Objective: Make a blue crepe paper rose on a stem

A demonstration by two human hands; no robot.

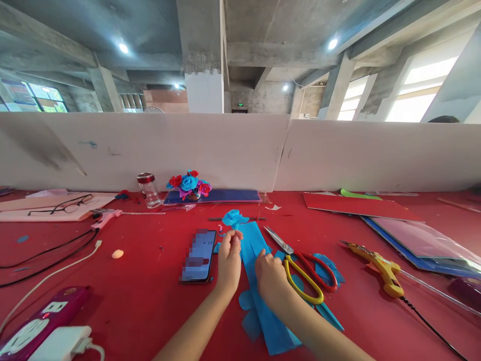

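My left hand (230, 260) is closed in a pinch beside the top of a long blue crepe paper strip (251, 235); anything between its fingertips is too small to make out. Over the strip's right edge, my right hand (271, 275) has its fingers curled in, and what they hold is hidden. Beyond both hands lies a blue paper flower (234, 217) on a thin dark stick. Scissors (304, 271) with one yellow and one red handle rest right of my right hand, on blue paper scraps (326, 268). Cut blue petals (251, 325) lie partly under the strip.
A phone (199, 256) lies left of my left hand. The yellow glue gun (379, 268) is at right, a pink glue gun (107, 218) at left. A power strip (45, 318), glass jar (149, 190), flower bunch (190, 184) and paper sheets (432, 240) surround the work. A white partition (225, 150) stands behind.
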